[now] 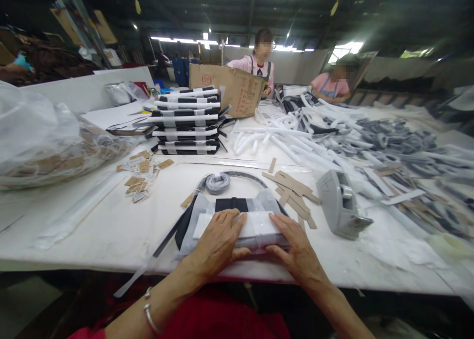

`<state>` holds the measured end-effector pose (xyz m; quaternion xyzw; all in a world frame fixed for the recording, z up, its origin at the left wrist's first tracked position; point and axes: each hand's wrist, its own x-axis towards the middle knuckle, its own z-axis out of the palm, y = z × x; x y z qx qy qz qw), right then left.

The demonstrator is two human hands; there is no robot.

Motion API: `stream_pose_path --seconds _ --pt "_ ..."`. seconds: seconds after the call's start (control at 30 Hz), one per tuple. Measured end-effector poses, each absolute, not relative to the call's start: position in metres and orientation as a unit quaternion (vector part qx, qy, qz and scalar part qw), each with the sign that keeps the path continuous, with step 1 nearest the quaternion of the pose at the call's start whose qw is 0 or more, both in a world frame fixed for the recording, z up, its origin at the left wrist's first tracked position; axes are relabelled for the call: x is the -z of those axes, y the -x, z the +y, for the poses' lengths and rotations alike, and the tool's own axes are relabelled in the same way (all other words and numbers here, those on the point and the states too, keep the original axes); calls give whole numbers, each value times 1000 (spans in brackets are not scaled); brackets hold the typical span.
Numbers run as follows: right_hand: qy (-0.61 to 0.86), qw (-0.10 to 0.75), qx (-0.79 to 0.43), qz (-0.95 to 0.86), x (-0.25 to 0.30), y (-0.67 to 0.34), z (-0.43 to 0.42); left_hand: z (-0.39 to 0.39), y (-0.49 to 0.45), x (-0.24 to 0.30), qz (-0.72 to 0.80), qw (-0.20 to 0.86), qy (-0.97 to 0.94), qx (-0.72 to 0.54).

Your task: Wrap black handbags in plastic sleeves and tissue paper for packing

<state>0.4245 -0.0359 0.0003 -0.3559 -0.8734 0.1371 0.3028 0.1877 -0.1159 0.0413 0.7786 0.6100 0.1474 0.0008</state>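
My left hand (218,243) lies flat with fingers stretched out on a wrapped bundle (255,225) of black-and-white pieces in clear plastic at the table's near edge. My right hand (296,247) presses flat on the bundle's right end, thumb along its front side. A grey coiled strap (217,182) and a dark curved cord (252,177) lie just behind the bundle. A black strip (174,233) sticks out at its left.
A grey tape dispenser (340,203) stands right of the bundle. Brown card strips (292,188) lie between them. A stack of wrapped bundles (188,122) and a cardboard box (233,90) sit farther back. A plastic bag (44,141) fills the left. Two people work at the far side.
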Motion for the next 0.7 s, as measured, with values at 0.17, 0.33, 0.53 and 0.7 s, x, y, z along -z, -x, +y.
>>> stream_pose_path --seconds 0.17,0.33,0.53,0.7 --pt "354 307 -136 -873 1 -426 -36 -118 -190 -36 614 -18 -777 -135" --pt "344 270 -116 -892 -3 -427 -35 -118 -194 -26 613 -63 -781 -105" --pt "367 199 -89 -904 -19 -421 -40 -116 -188 -12 604 -137 -779 -95" --pt "372 172 -133 -902 -24 -420 -36 -110 -171 12 557 -203 -790 -157"
